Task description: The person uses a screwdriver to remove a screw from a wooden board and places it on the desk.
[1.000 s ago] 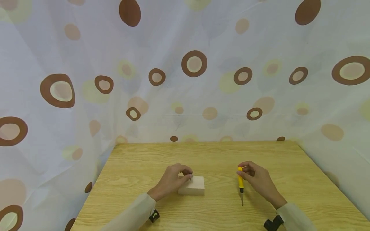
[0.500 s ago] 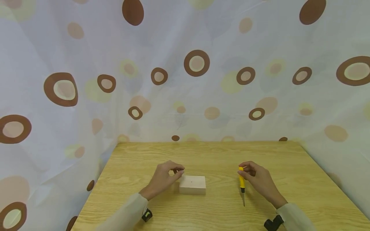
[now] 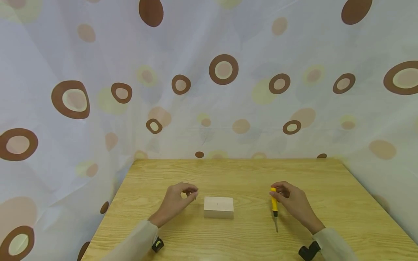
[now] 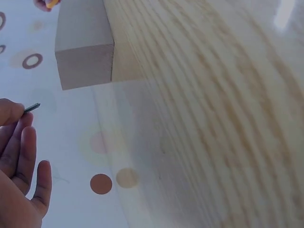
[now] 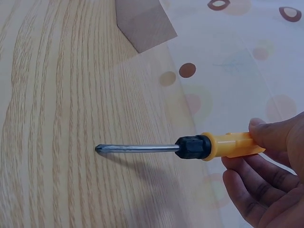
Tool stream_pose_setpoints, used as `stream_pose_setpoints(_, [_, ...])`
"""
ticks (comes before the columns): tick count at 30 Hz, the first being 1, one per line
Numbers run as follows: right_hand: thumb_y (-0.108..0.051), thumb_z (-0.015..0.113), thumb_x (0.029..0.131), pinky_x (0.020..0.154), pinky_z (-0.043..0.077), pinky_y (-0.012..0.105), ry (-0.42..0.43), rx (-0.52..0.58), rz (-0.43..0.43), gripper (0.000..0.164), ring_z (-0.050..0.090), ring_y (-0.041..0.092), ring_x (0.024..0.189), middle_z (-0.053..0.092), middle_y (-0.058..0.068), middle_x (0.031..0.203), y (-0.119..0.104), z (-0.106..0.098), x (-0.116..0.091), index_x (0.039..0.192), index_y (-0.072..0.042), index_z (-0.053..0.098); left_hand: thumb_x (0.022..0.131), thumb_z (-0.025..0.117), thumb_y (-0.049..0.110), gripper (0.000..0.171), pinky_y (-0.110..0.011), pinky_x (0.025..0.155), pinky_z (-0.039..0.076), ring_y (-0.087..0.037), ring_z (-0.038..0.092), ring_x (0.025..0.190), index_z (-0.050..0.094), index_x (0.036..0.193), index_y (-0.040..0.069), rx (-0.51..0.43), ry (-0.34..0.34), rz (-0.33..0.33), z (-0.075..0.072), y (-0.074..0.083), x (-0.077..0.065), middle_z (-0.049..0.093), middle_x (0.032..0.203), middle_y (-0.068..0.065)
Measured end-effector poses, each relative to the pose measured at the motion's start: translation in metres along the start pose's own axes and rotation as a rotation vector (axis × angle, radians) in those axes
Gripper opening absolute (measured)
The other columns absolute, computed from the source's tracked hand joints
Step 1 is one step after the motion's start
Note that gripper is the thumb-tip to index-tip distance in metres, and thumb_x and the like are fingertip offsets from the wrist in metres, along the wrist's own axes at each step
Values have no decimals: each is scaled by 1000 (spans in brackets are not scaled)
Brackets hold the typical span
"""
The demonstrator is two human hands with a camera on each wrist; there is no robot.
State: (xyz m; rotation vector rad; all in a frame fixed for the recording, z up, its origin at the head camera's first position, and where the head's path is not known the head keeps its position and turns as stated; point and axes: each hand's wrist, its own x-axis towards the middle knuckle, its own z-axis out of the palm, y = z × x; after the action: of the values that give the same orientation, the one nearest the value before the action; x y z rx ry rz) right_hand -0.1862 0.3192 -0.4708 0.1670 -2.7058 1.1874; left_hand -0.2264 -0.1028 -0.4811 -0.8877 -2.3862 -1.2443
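A pale rectangular wooden block point(image 3: 219, 214) lies on the table between the hands, with a small dark hole in its top face. To its left, my left hand point(image 3: 174, 201) pinches a small metal screw point(image 4: 32, 108) between thumb and fingertips, its pointed end sticking out. This hand is apart from the block. On the right, my right hand point(image 3: 294, 203) holds a screwdriver point(image 5: 228, 144) by the end of its yellow handle. The black collar and metal shaft point down toward the table, ending in a cross-shaped tip. The screw's head is hidden by the fingers.
The wood-grain table point(image 3: 248, 239) reaches back to a white curtain point(image 3: 183, 43) with brown and beige circles, which also stands along both sides. Dark wrist cameras are strapped to the left sleeve point(image 3: 130, 241) and the right sleeve point(image 3: 334, 244).
My left hand has lifted away from the block's top and moved left with the screw, uncovering the hole. The right hand and screwdriver have stayed almost still.
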Motion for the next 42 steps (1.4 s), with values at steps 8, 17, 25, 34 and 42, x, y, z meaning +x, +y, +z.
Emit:
stream_pose_setpoints(8, [-33, 71, 100, 70, 55, 29, -10, -7, 0, 36, 69, 15, 81, 72, 3, 106, 2, 1, 0, 126, -8, 68, 95, 77, 14, 11, -36, 77, 57, -4, 62, 81, 77, 106, 10, 43, -3, -64, -4, -7, -9, 72, 94, 10])
stream_pose_setpoints(17, [-34, 71, 100, 70, 55, 30, -6, -20, 4, 39, 67, 14, 80, 72, 3, 105, 9, 4, 2, 127, -5, 68, 95, 77, 12, 9, -29, 72, 55, -4, 62, 77, 79, 102, 8, 94, -29, -137, -7, -14, -12, 73, 89, 11])
stream_pose_setpoints(25, [-31, 71, 100, 69, 55, 29, -10, -5, 0, 38, 67, 14, 81, 72, 5, 105, 13, 6, 4, 126, -4, 68, 95, 75, 9, 6, -26, 68, 53, -5, 62, 73, 78, 99, 6, 103, -67, -194, -8, -18, -14, 73, 84, 9])
stream_pose_setpoints(34, [-29, 71, 100, 65, 56, 28, -33, 6, 7, 35, 67, 14, 79, 71, 7, 102, 17, 10, 9, 124, -3, 69, 95, 75, 14, 6, -26, 71, 55, -6, 65, 79, 79, 98, 11, 123, -159, -269, -11, -22, -16, 75, 91, 7])
stream_pose_setpoints(42, [-27, 72, 99, 64, 53, 28, -47, -52, 19, 30, 65, 16, 79, 71, 3, 96, 20, 13, 10, 118, -4, 72, 94, 76, 12, 5, -25, 65, 53, -5, 62, 73, 79, 91, 9, 151, -203, -252, -7, -22, -14, 72, 83, 8])
